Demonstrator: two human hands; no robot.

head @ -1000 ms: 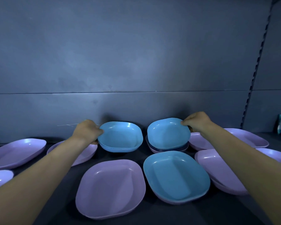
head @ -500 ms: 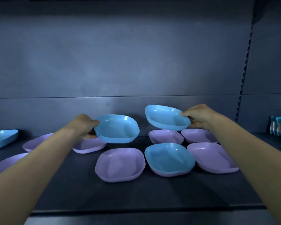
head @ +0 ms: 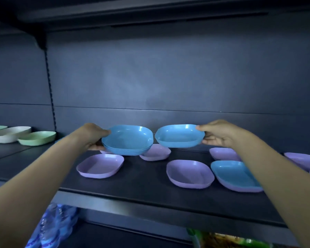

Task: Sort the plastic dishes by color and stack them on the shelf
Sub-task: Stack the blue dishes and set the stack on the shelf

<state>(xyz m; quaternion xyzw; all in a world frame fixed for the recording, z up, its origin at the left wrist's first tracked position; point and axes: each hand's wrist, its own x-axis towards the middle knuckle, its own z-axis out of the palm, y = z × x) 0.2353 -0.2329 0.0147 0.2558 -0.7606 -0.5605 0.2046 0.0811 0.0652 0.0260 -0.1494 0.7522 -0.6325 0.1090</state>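
Shelf (head: 150,190) has purple dishes (head: 100,165) on it. L hand (head: 91,135) grips the blue stack (head: 127,140) above it; R hand (head: 220,135) pinches one blue dish (head: 180,136) just beside, rims nearly touching. Dish prob. goes left onto the stack.

Probably shop: gondola shelving (head: 141,185), slotted upright (head: 49,83), bottled water packs (head: 55,228) below.
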